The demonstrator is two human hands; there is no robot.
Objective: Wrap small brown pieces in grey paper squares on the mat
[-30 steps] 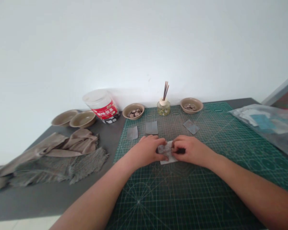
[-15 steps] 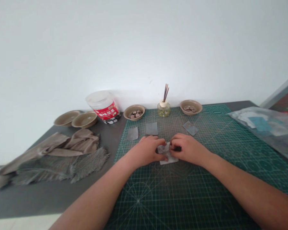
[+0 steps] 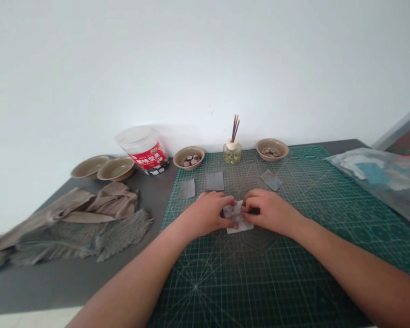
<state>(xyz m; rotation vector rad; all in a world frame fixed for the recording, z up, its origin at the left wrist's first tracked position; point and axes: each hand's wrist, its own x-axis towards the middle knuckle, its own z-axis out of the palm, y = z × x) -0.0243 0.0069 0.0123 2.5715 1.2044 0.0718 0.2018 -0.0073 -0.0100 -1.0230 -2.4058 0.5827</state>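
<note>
On the green cutting mat (image 3: 222, 273) lies a small pale grey square sheet (image 3: 237, 228), between my two hands. My left hand (image 3: 213, 210) touches its left side, the thumb at the lower edge and the fingers above, with a gap between them. At the right, my right hand (image 3: 264, 210) has its thumb and fingers pinched together over the sheet. Whatever sits in that pinch is too small and dark to name. Beyond my hands lie flat grey pieces: one left piece (image 3: 187, 188), one middle piece (image 3: 214, 181) and one right piece (image 3: 271, 180).
Along the wall stand a bowl of small round pieces (image 3: 188, 163), a reed diffuser (image 3: 232, 153), a second such bowl (image 3: 272, 154) and a red-labelled plastic jar (image 3: 146, 157). Two more bowls (image 3: 116, 172) and crumpled cloth (image 3: 99, 205) are left. A clear plastic bag (image 3: 392, 182) lies right.
The camera view has shifted slightly. My hands keep nearly the same pose over the pale sheet, and a little more of it shows between them.
</note>
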